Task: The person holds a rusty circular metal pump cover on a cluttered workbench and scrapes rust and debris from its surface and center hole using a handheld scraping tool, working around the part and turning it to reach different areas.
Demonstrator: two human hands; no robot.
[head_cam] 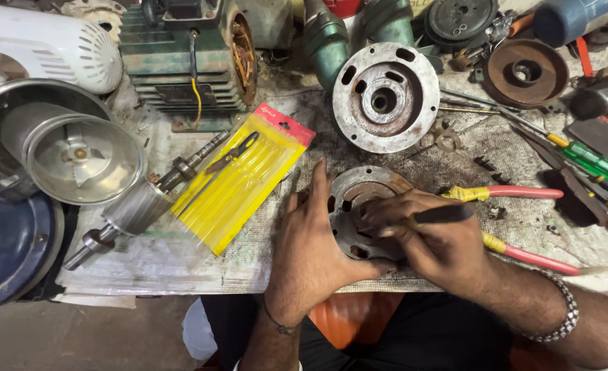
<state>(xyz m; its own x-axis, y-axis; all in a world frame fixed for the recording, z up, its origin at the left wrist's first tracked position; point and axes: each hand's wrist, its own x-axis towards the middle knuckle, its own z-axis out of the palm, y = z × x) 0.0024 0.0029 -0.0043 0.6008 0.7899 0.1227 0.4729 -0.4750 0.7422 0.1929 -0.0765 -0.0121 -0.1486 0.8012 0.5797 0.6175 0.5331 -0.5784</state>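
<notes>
A round rusty metal end plate [359, 192] with holes lies flat on the cloth-covered bench. My left hand [311, 254] rests on its left side, fingers spread, steadying it. My right hand [431, 240] grips a thin tool with a dark handle [444, 214] and holds its tip down inside the plate's middle. The tool's tip is hidden by my fingers.
A yellow tool packet [245, 178] and a motor rotor with shaft [139, 206] lie to the left. A second round housing [386, 96] stands behind. Red-handled pliers [523, 194] and screwdrivers [595, 161] lie to the right. A green motor [187, 55] and metal bowls [70, 154] crowd the back left.
</notes>
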